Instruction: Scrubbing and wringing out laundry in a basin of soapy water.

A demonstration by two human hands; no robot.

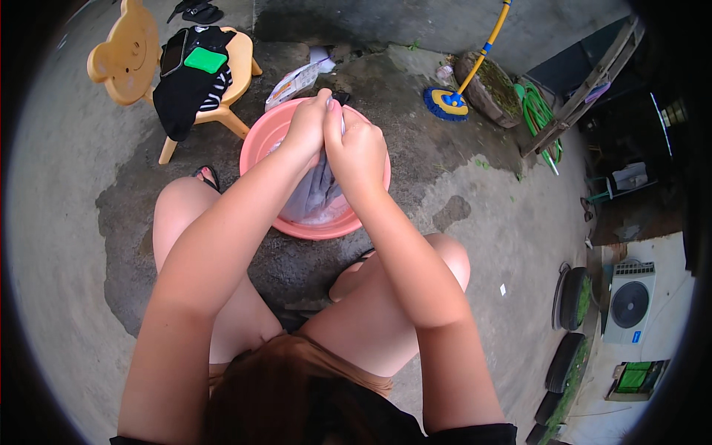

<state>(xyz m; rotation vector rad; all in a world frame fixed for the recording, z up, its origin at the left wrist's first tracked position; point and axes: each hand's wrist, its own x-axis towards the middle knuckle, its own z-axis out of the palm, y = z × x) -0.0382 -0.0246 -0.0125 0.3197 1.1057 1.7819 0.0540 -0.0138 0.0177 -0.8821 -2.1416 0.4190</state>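
Observation:
A pink round basin (254,152) sits on the wet ground between my bent legs. Over it, my left hand (305,130) and my right hand (356,152) are pressed together, both closed around a bunched grey wet cloth (317,194). The cloth hangs from under my hands into the basin, where whitish suds lie around it. My fingers and forearms hide its upper part, and what kind of cloth it is does not show.
A yellow bear-faced chair (239,63) at left holds black cloth and a green rectangular item (205,59). Behind the basin lies a printed packet (295,83). A blue-and-yellow long-handled brush (447,102) stands by a stone planter (489,89); a green hose (535,111) lies farther right.

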